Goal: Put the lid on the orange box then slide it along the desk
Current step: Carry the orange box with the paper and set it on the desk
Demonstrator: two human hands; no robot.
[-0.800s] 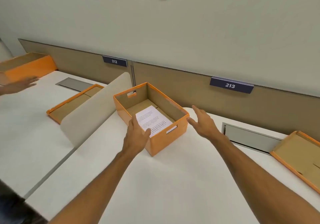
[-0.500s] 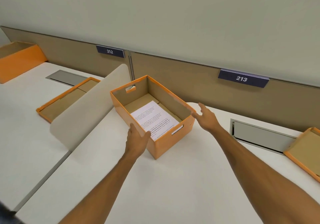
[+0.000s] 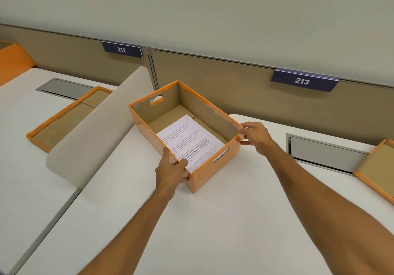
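The orange box (image 3: pixel 215 168) stands open on the white desk (image 3: pixel 213 221), turned at an angle, with a printed sheet of paper (image 3: pixel 189 142) lying inside. My left hand (image 3: pixel 172 171) grips the box's near left corner, thumb over the rim. My right hand (image 3: pixel 257 137) holds the near right corner of the rim. An orange lid (image 3: pixel 377 168) lies upside down at the right edge of the desk, partly out of view. A second orange lid (image 3: pixel 64 117) lies upside down on the neighbouring desk to the left.
A rounded beige divider panel (image 3: pixel 96 129) stands between the two desks, just left of the box. Metal cable flaps (image 3: pixel 324 155) are set into the desk by the back partition. Another orange box (image 3: pixel 12 63) sits at the far left.
Both hands closed in on the box and now grip its near corners. The other person's hand at far left is gone from view. The camera has shifted slightly.
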